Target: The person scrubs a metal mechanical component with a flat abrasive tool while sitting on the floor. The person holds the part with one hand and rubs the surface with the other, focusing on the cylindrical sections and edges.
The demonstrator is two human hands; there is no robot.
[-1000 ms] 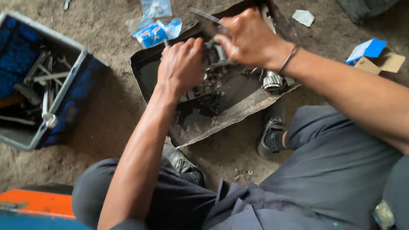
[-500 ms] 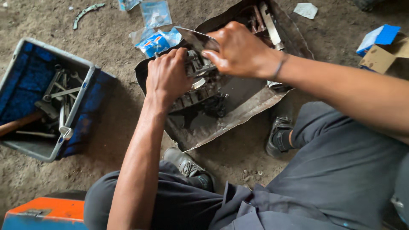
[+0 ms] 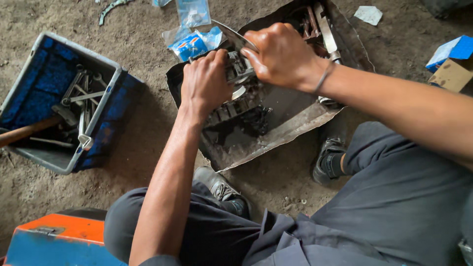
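Nearest the camera are the person's grey trousers point(image 3: 374, 207) and two dark shoes point(image 3: 219, 189), planted on the dirt either side of the work. Beyond them the left hand point(image 3: 204, 81) is closed around one end of a greasy metal part point(image 3: 235, 69), and the right hand point(image 3: 281, 54) is clamped on its other end, so the part sits between the two grips, just above a dented metal tray point(image 3: 276, 133). From the right hand's fingers a thin flat blade point(image 3: 231, 33) sticks out up and to the left, away from the person; whether it belongs to the part or is a separate tool I cannot tell. The part's long axis runs roughly from the left grip to the right, tilted slightly. As a judgement, the work is midway: the part is off the tray and in hand, while a chain-like row of links point(image 3: 229, 111) and other oily pieces below the grips lie loose in the tray. Left of the grips stands a blue crate point(image 3: 106, 118) of spanners; beyond them lie blue plastic packets point(image 3: 189, 44).
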